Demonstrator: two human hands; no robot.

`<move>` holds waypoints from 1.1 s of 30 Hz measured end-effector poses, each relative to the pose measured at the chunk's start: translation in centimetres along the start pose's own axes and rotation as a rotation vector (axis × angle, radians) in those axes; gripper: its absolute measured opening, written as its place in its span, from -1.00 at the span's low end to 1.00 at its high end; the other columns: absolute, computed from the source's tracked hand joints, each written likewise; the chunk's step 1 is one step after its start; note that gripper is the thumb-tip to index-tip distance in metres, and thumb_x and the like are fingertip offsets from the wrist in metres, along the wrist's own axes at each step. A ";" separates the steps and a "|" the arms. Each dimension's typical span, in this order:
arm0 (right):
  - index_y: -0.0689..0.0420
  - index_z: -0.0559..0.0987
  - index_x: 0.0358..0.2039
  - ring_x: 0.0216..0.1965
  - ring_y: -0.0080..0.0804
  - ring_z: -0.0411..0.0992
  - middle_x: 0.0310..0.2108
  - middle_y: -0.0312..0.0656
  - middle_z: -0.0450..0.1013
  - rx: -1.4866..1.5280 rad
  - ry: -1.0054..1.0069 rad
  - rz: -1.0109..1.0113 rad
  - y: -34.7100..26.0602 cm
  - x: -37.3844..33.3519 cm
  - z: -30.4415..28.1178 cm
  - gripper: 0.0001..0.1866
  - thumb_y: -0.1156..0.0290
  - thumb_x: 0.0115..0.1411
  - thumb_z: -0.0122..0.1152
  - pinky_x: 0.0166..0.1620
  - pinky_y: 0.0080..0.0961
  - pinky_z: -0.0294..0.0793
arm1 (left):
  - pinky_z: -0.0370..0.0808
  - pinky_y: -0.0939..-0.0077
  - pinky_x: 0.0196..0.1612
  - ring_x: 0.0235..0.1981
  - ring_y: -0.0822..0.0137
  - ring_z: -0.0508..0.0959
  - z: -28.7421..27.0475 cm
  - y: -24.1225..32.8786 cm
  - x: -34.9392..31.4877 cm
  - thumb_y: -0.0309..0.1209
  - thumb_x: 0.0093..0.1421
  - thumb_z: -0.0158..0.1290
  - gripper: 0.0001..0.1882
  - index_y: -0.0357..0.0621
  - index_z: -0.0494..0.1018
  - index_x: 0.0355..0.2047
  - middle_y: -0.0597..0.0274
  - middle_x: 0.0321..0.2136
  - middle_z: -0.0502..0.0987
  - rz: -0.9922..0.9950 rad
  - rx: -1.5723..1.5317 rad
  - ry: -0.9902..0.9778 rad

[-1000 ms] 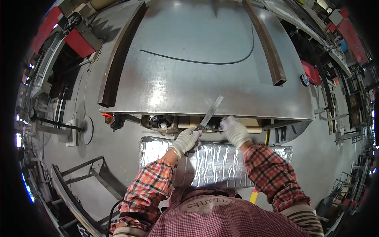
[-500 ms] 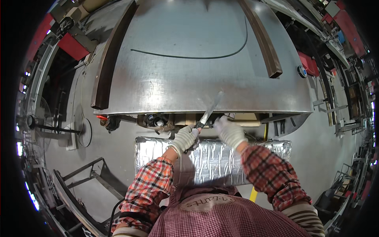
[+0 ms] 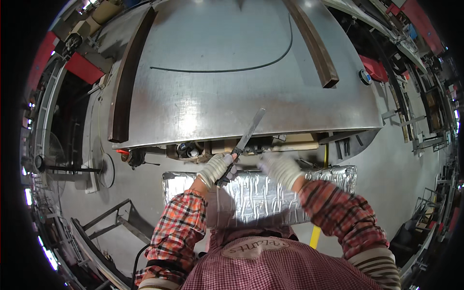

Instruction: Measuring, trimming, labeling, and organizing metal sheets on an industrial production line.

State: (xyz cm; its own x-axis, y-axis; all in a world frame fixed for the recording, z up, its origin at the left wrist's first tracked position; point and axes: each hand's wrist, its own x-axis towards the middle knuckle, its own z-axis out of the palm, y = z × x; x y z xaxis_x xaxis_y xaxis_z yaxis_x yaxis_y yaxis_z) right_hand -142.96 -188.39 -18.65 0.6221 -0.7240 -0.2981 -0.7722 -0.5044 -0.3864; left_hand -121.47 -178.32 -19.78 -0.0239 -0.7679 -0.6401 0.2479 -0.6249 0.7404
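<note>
My left hand [image 3: 216,170], in a pale glove, is closed round the dark handle of a flat-bladed metal tool [image 3: 250,129]. Its long grey blade slants up and to the right, over the front edge of the metal table [image 3: 217,104]. I cannot make out the tool's exact kind. To the right of the handle is my gloved right hand [image 3: 282,170], apart from the tool. Motion smears its fingers, so whether they hold anything does not show. Both hands are above a silver foil-covered block [image 3: 261,203] in front of the table.
A thin dark curved rod [image 3: 220,71] lies on the tabletop between two brown metal bars [image 3: 131,82] [image 3: 316,46]. Near the right edge sits a small round object [image 3: 365,77]. Various items fill the space under the tabletop. A metal frame [image 3: 111,220] stands at lower left.
The left hand has shifted slightly left and down with the tool, whose blade now looks sharper. The right hand has moved a little lower and stays blurred. The whole view has shifted slightly.
</note>
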 end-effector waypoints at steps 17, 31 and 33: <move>0.14 0.40 -0.26 -0.17 -0.20 0.41 -0.27 -0.05 0.44 -0.157 -0.028 -0.187 2.5 1.3 -1.3 -0.71 0.19 0.20 -0.14 -0.13 -0.26 0.39 | 0.28 0.60 -0.74 -0.77 0.45 0.37 -0.4 -0.6 0.1 -0.14 0.19 -0.05 -0.70 -0.13 0.34 -0.35 0.28 -0.71 0.41 0.013 -0.058 0.011; 0.24 0.42 -0.21 -0.33 -0.04 0.46 -0.27 0.03 0.41 -0.239 -0.056 -0.220 2.1 1.2 -0.3 -0.65 0.24 0.25 -0.23 -0.33 -0.24 0.49 | 0.28 0.66 -0.74 -0.77 0.50 0.38 -0.3 -0.7 -0.2 -0.10 0.14 0.02 -0.68 -0.12 0.38 -0.38 0.32 -0.71 0.42 0.039 -0.086 -0.002; 0.24 0.42 -0.23 -0.31 -0.03 0.45 -0.32 0.04 0.42 -0.020 -0.094 0.077 0.6 1.2 -3.0 -0.64 0.21 0.26 -0.25 -0.33 -0.23 0.48 | 0.28 0.67 -0.75 -0.77 0.50 0.38 -0.2 -0.9 0.2 -0.10 0.14 0.02 -0.68 -0.11 0.38 -0.39 0.32 -0.71 0.43 0.050 -0.092 0.009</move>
State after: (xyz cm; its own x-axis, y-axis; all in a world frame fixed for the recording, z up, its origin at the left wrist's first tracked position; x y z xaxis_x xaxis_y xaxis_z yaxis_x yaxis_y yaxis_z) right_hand -143.10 -190.98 -16.62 0.5697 -0.7138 -0.4073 -0.8199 -0.4594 -0.3417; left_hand -121.54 -177.85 -20.64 -0.0011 -0.7964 -0.6047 0.3361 -0.5698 0.7499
